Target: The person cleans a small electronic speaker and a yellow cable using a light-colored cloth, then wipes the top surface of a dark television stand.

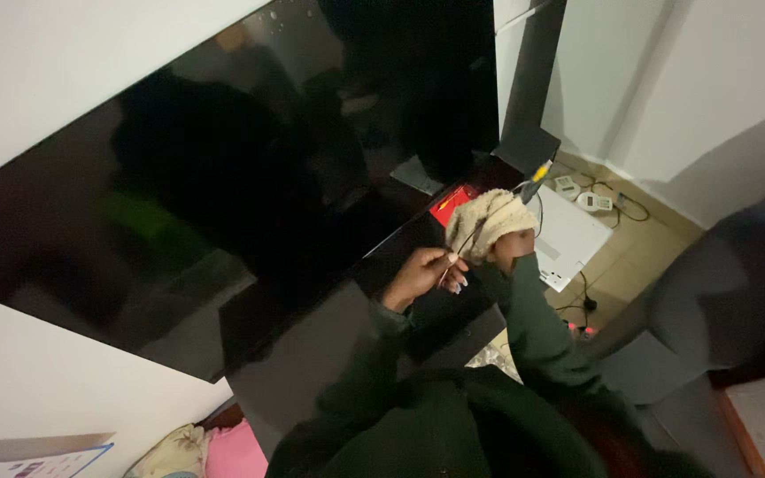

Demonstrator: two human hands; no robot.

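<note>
Far left: white wall, with a large dark television screen mounted on it, glossy, showing dim reflections. Low left corner: pink and cream fabric bundles on the floor, beside a flat sheet with a blue edge.

Centre: a black glossy cabinet top runs below the screen. A person in dark green sleeves stands over it. Left hand hovers above the cabinet's edge, fingers pinched narrowly around a thin cable, which runs up and rightward from the pinch.

Just right of that: right hand closed on a cream fluffy cloth, bunched up; the cloth sits against the cable where it leaves the left hand. Cable continues past the cloth to a plug with a yellow tip, held up in the air. Behind the cloth, a small red object lies on the cabinet; light is poor, possibly a card or small box.

Right: a white flat box on the tiled floor, two small white adapters with trailing cords near the wall corner. Far right: grey upholstered furniture, largely in shadow
</note>
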